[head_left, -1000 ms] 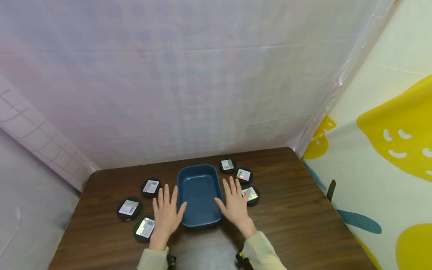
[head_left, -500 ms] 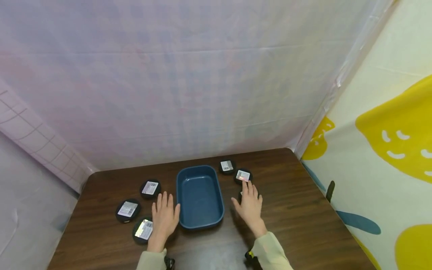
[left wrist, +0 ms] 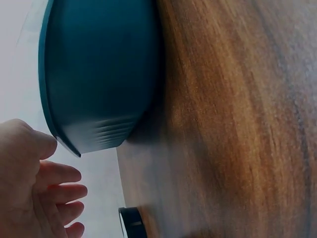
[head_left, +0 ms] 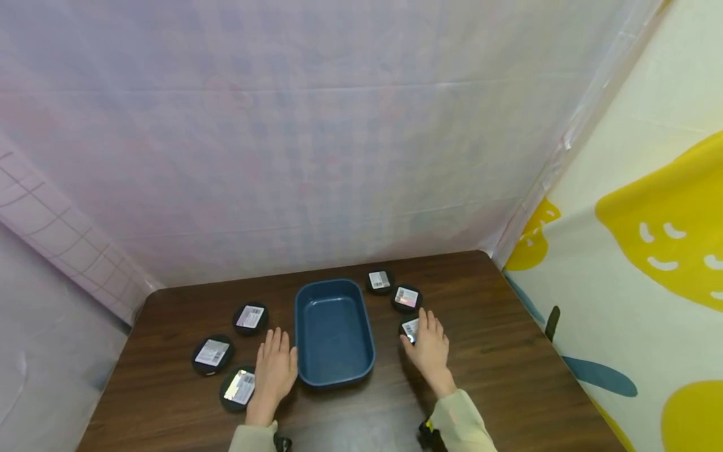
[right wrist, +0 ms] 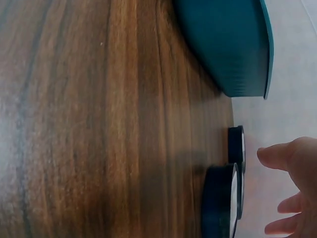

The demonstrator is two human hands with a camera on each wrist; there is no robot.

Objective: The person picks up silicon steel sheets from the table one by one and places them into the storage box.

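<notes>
A dark blue rectangular tray (head_left: pixel 305 351) sits mid-table with nothing in it. Round black tins with white labels lie on both sides of it: three at the left (head_left: pixel 250 317) (head_left: pixel 211 353) (head_left: pixel 239 388), three at the right (head_left: pixel 379 280) (head_left: pixel 407 297) (head_left: pixel 409 326). My left hand (head_left: pixel 275 369) lies flat with straight fingers between the tray's left wall and the nearest left tin. My right hand (head_left: pixel 432 342) reaches over the nearest right tin (right wrist: pixel 220 203), its fingers (right wrist: pixel 292 203) spread and loosely bent above it. I see no grip on the tin.
The brown wooden table (head_left: pixel 497 351) is closed in by a pale sheet at the back and left and a yellow-patterned cloth (head_left: pixel 638 251) at the right. The left wrist view shows the tray's outer wall (left wrist: pixel 99 74) and one tin's edge (left wrist: pixel 132 223).
My right hand left the tray's right side and moved right, over the nearest right tin. My left hand drew back a little from the tray's left wall.
</notes>
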